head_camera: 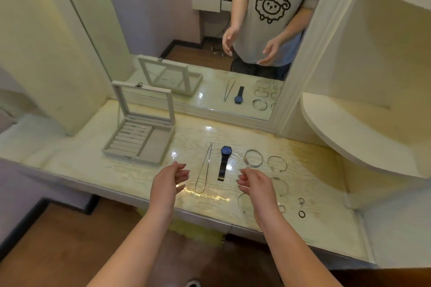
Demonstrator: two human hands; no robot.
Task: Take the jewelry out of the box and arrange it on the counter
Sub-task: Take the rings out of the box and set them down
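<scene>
Bangles (238, 202) near the table (321, 184) edge could be swept off by the right hand (255, 184), its grip released and empty like the left hand (169, 180).

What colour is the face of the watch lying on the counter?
Dark blue, on a black strap; the watch shows best in the head view, lying between the necklace and the bangles.

Location type: home dressing area. Indicators: built-in vanity counter (314, 170), wall mirror (163, 18) along its far edge, curved shelf (338, 128) right, wood floor (58, 251) near, drawer unit (206, 2) reflected.
</scene>
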